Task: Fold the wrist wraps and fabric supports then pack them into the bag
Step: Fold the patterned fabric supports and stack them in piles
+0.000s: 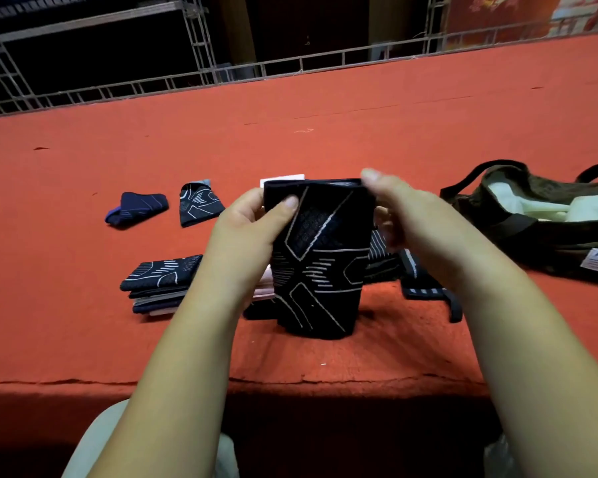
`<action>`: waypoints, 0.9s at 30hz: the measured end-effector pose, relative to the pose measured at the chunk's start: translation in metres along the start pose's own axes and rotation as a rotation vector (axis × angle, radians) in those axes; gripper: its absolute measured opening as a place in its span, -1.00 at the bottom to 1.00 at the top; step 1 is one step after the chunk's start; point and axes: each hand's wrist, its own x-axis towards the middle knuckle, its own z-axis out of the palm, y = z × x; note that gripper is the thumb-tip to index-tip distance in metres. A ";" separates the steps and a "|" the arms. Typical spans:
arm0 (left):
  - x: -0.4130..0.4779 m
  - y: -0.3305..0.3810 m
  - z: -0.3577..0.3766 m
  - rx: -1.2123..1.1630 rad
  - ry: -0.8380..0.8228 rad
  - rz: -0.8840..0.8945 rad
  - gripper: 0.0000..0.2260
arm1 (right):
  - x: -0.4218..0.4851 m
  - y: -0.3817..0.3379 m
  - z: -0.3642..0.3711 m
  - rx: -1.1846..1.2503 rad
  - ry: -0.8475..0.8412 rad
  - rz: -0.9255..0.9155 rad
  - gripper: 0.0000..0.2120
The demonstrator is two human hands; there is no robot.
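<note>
I hold a black fabric support [320,260] with grey line patterns upright above the red table. My left hand [252,229] pinches its top left corner, thumb on the front. My right hand [404,215] grips its top right edge, fingers partly behind the fabric. A stack of folded supports [159,282] lies to the left. Two more folded supports, one navy [137,208] and one black [199,205], lie farther back. Black wrist wraps [425,284] lie under my right forearm. The dark green bag [532,236] sits open at the right.
The red cloth-covered table [325,125] stretches far back to a metal railing [221,74]. A white card [283,177] peeks out behind the held support. Light fabric shows inside the bag. The table's front edge runs just below my forearms.
</note>
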 end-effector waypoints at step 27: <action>0.001 -0.027 -0.030 -0.162 -0.171 -0.297 -0.89 | 0.021 0.059 0.029 0.180 -0.300 0.083 -0.81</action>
